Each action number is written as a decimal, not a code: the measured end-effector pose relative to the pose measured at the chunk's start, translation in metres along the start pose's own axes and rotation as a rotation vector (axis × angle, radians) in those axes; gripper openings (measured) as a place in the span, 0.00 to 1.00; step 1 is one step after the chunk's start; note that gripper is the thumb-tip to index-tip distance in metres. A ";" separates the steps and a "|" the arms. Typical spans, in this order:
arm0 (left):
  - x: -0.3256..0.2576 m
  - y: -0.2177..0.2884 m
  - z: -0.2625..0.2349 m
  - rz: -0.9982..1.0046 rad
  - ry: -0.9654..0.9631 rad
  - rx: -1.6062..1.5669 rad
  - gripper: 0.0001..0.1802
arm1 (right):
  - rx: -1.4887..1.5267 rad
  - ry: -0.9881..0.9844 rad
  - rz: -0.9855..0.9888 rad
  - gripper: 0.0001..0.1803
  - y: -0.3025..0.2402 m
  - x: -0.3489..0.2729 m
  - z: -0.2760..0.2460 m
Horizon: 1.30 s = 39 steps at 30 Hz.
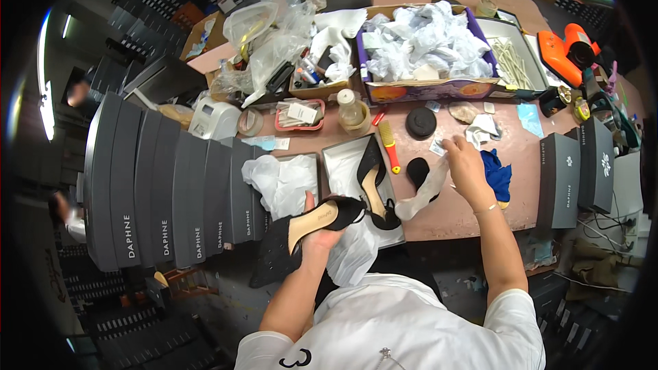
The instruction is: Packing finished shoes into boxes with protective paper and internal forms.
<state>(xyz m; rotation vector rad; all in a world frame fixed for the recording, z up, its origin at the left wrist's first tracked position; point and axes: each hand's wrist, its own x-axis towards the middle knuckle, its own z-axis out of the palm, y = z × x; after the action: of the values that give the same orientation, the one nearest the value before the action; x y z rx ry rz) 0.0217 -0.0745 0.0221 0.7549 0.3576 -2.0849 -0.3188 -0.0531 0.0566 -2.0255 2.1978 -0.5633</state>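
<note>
Left hand holding a black heel, right hand picking up white stuffing paper.

You're gripping the black high-heeled shoe (312, 223) in your left hand (317, 236), fingers closed round its middle, tan insole up, toe pointing right, just off the table's near edge. Your right hand (466, 168) is pinching a crumpled strip of white paper (425, 193) over the pink table (466, 212); fingers narrow, closed on the paper. Judging from this, bunch the paper tight and keep the shoe opening tilted toward it, so it goes in clean. The second shoe (375, 185) is lying in the open shoebox (343, 161), just beside your left hand. Grey shoeboxes (164, 192) are stacked at left, tissue-filled carton (425, 48) at back.
</note>
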 end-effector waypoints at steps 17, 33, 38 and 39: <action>-0.122 -0.021 -0.049 -0.282 -0.126 0.631 0.26 | 0.882 -0.330 -0.564 0.11 -0.118 -0.102 -0.008; 0.061 -0.075 -0.045 0.527 0.200 1.478 0.29 | 0.260 0.073 -0.158 0.11 -0.029 -0.135 -0.079; 0.091 -0.066 -0.073 0.289 0.086 1.263 0.19 | 0.133 -0.069 0.092 0.16 0.055 -0.144 -0.020; 0.071 -0.066 -0.051 0.265 0.093 1.221 0.16 | 0.093 -0.014 0.063 0.18 0.044 -0.137 -0.025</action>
<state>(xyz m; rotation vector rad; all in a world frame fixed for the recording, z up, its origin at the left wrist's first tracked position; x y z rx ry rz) -0.0442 -0.0555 -0.0640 1.4699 -1.0224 -1.8630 -0.3529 0.0878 0.0417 -1.9025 2.1754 -0.6292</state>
